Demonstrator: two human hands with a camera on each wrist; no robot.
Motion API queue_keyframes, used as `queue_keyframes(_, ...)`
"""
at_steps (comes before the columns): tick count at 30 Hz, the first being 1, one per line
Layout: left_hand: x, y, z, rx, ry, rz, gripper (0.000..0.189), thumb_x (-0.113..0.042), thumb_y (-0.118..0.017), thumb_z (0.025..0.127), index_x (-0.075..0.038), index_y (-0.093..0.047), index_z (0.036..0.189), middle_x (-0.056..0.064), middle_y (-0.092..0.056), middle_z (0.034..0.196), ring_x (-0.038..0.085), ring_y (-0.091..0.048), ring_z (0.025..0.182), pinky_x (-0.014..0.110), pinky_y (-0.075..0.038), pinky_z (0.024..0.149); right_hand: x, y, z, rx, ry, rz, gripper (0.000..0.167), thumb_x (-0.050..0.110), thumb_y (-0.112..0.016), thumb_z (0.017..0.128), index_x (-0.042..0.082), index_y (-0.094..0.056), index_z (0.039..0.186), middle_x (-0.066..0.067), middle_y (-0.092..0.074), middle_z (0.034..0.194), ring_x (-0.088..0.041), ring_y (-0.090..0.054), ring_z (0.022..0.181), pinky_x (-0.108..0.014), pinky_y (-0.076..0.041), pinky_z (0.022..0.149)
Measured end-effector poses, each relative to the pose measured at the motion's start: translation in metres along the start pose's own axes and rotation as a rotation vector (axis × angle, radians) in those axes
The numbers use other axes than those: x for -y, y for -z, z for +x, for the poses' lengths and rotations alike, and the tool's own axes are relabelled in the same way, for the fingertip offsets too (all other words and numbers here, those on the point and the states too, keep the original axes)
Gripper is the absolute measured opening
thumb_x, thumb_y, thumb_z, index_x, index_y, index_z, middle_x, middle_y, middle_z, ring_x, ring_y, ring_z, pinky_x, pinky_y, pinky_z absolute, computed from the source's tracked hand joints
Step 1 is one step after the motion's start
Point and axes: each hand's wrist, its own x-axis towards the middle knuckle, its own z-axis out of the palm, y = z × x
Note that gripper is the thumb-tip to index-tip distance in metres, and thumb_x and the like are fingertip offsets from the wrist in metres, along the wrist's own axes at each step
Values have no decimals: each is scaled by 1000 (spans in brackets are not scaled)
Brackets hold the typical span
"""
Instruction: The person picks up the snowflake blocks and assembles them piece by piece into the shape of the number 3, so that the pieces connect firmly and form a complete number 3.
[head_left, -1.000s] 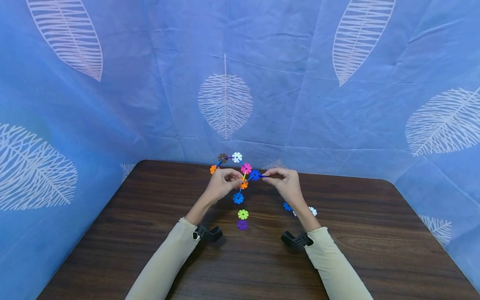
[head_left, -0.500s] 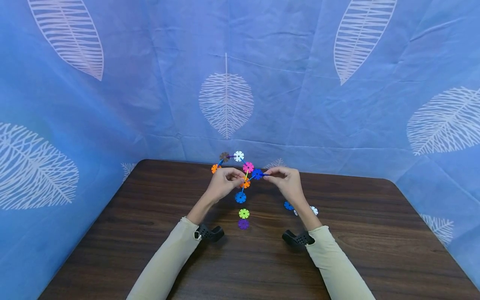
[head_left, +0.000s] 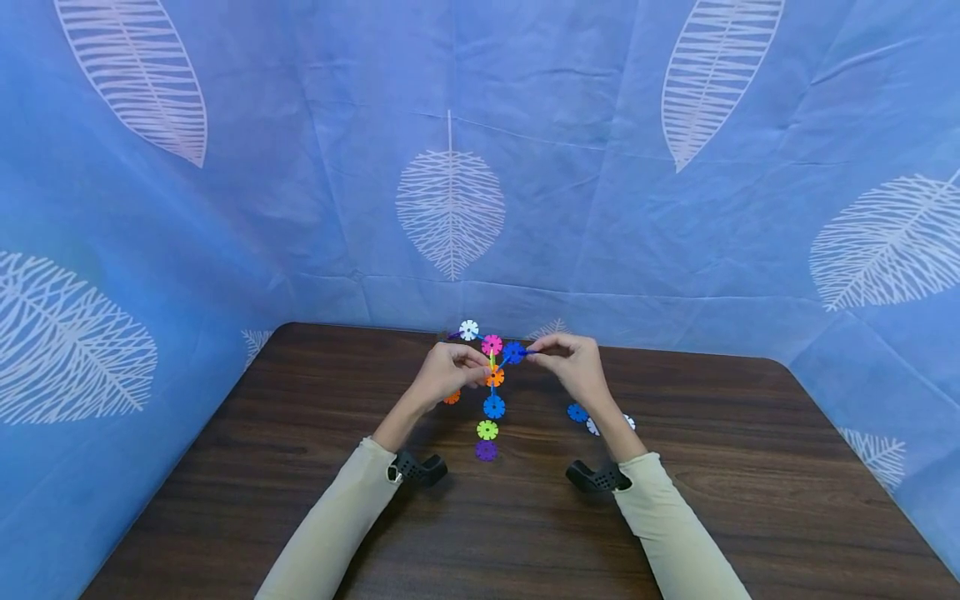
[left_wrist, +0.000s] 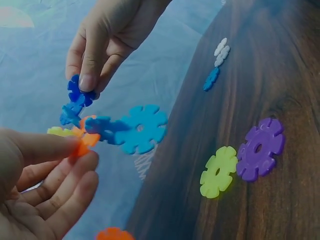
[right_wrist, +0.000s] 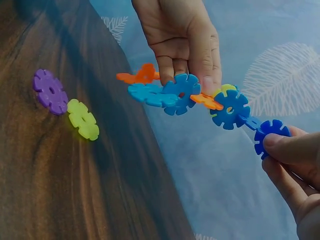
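Above desk [head_left: 712,508], L fingers [left_wrist: 76,192] pinch orange disc [left_wrist: 89,137], R fingers [right_wrist: 289,184] dk-blue disc [right_wrist: 272,128]; chain [right_wrist: 221,118] prob. light, stiff; grip disc rims [right_wrist: 192,83].

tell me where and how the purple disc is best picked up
I'd come from above on the near side and pinch the purple disc by its notched left and right rim: it lies flat on the table, and the lime disc crowds its far edge in the head view.
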Motion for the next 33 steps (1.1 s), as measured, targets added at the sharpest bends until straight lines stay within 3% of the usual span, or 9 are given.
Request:
queue_keyframes(8, 2, 2, -1, 69, 76, 80, 7, -7, -74, 92, -1, -77, 93, 13, -77, 83, 41, -74, 87, 46, -64, 77, -1, -4, -2, 62, -1, -44, 3, 10, -78, 90, 8, -79, 92, -12, -78, 98, -22, -67, 94, -29, -56, 73)
queue_keyframes(12, 1, 10, -1, 163, 117, 133, 11, -12, -74, 93, -2, -78, 95, 11, -78, 85, 33, -75, 85, 40, -64, 76, 0, -6, -3, 97, 7, -60, 4, 11, -78, 90, 8, -80, 92, -11, -78, 99, -20, -68, 93, -32, -57, 73)
queue_keyframes(16, -4, 27, -3, 254, 146, 155, 15, -16, -74, 94, -2, -79, 97, 10, -79, 89, 32, -75, 86, 42, -64, 80, 2, -9, -4, 129, 25, -61, 5, 10, -78, 90, 8, -80, 93, -12, -78, 101, -17, -68, 91, -37, -60, 72)
queue_keyframes(18, -8, 37, -4, 241, 128, 133, 14, -14, -74, 93, -1, -78, 96, 12, -78, 90, 35, -74, 85, 47, -63, 82, 4, -11, -5, 141, 33, -65, 5, 9, -78, 89, 7, -80, 94, -12, -78, 101, -15, -68, 90, -36, -61, 72)
queue_keyframes(20, -11, 44, -5, 182, 68, 99, 14, -13, -74, 93, 0, -78, 96, 17, -77, 90, 36, -72, 81, 47, -63, 79, 5, -12, -5, 156, 34, -60, 6, 8, -78, 89, 7, -80, 94, -11, -78, 100, -13, -68, 87, -35, -61, 72)
queue_keyframes(23, -15, 47, -6, 64, -41, 68, 14, -16, -75, 93, -2, -78, 96, 22, -74, 91, 32, -64, 73, 37, -59, 67, 8, -15, -6, 181, 52, -41, 5, 7, -78, 88, 5, -79, 93, -11, -78, 97, -12, -69, 83, -30, -59, 71)
queue_keyframes(26, -17, 44, -6, 7, -119, 78, 15, -18, -76, 93, -4, -79, 98, 18, -75, 92, 27, -60, 72, 30, -53, 64, 11, -19, -7, 222, 77, 8, 5, 4, -78, 88, 2, -79, 93, -14, -77, 95, -15, -71, 80, -27, -60, 71)
queue_keyframes(29, -18, 40, -6, 44, -138, 102, 16, -18, -76, 93, -5, -79, 103, 12, -77, 99, 24, -67, 83, 32, -59, 74, 13, -23, -7, 263, 109, 44, 5, 2, -77, 88, -1, -78, 93, -16, -76, 94, -24, -72, 82, -28, -61, 72)
queue_keyframes(33, -18, 36, -6, 163, -105, 172, 20, -18, -74, 95, -5, -79, 110, 10, -78, 109, 20, -70, 97, 35, -60, 87, 14, -28, -8, 290, 122, 61, 5, 2, -77, 88, 1, -79, 92, -14, -76, 94, -33, -72, 85, -33, -63, 73)
